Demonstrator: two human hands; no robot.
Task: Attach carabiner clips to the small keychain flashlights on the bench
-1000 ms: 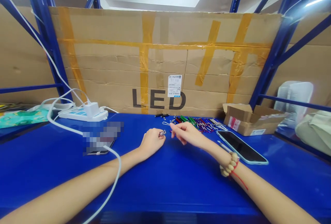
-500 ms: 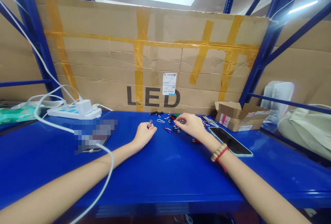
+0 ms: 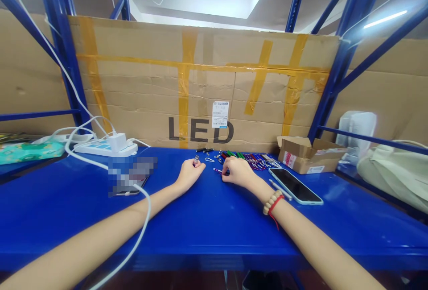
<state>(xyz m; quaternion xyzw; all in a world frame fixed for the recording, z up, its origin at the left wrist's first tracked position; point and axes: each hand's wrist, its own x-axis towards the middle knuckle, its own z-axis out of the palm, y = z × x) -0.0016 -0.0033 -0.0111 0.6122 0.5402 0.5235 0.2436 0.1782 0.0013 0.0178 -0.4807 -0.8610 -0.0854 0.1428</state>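
Observation:
My left hand [image 3: 189,177] is closed around a small cylinder [image 3: 195,160]. Only its shiny, silvery end shows above the fingers, so its kind is unclear. To the right, my right hand [image 3: 240,172] pinches a purple carabiner [image 3: 217,171] low over the blue table, thumb and forefinger together at its right end. Just behind lies a silver carabiner [image 3: 209,159]. Beyond the right hand spreads a pile of small coloured metal pieces [image 3: 257,161], red, green and purple among them, partly hidden by that hand. Short black cylinders [image 3: 201,150] rest near the cardboard.
A phone [image 3: 296,186] and a pale pen-like stick [image 3: 280,189] lie beside my right forearm. An open cardboard box [image 3: 306,155] stands at the back right. On the left are a power strip [image 3: 96,148], a blurred-out device and a white cable [image 3: 146,218] crossing my left forearm.
My right hand has come down and left from the pile to the purple carabiner and now pinches it. The left hand keeps its hold. The view has tilted up slightly.

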